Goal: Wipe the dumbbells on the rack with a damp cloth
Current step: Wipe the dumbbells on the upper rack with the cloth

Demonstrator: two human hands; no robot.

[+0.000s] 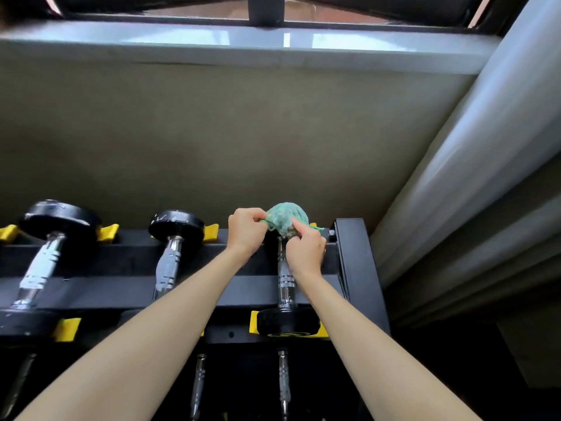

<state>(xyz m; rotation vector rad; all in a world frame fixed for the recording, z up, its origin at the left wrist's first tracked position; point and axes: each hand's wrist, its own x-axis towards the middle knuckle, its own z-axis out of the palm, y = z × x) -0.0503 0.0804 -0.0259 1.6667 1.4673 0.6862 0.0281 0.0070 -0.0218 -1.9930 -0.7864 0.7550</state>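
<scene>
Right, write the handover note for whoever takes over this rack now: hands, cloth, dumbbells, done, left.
Left hand: pinches the left edge of the green cloth.
Right hand: pinches the cloth's right side, index finger laid on it.
The cloth is bunched over the far head of the right-end dumbbell, which lies on the top shelf of the rack.
Done: cannot tell what has been wiped.
Left: probably this dumbbell's handle and near head, then the middle dumbbell, the left dumbbell and the lower-shelf dumbbells, unless already wiped.
</scene>
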